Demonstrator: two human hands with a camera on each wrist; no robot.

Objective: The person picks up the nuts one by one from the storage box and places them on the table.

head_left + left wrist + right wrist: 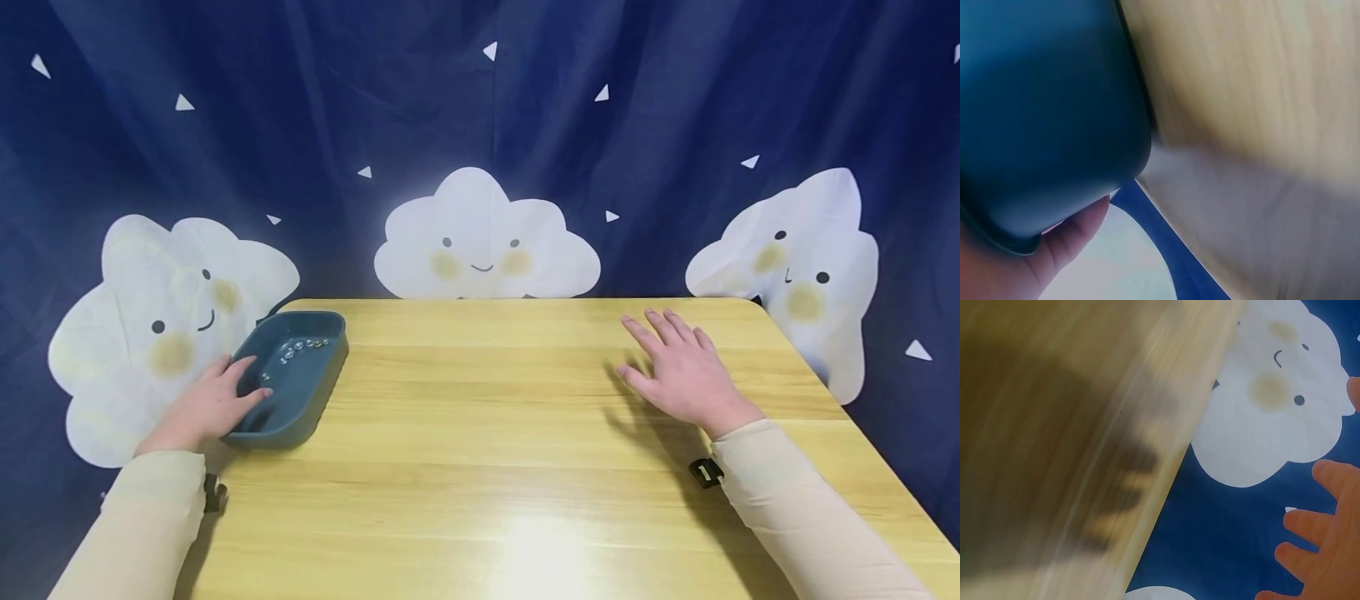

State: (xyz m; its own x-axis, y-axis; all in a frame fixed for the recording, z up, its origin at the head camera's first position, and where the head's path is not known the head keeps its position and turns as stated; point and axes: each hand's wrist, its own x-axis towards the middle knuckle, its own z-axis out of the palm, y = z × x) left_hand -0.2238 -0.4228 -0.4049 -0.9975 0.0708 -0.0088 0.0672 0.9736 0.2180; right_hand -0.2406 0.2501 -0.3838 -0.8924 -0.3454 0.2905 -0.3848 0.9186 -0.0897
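Note:
A dark teal rectangular tray [324,392] is at the table's left edge, slightly tilted in the head view. Inside it, several small clear, shiny beads [298,346] lie mostly toward the far end. My left hand [213,400] grips the tray's left side, with thumb and fingertips reaching over the rim. In the left wrist view, the tray's outer wall [1060,125] fills the upper left and part of the left hand [1066,250] curls around its edge. My right hand [686,375] hovers over the table's right side, fingers spread, holding nothing; its fingers [1310,526] show in the right wrist view.
A light wood-grain table [480,433] with rounded far corners spans the space between both arms. Behind it hangs a dark blue curtain [427,92] printed with smiling white clouds [487,225] and small white triangles. A black strap piece [706,473] is at the right wrist.

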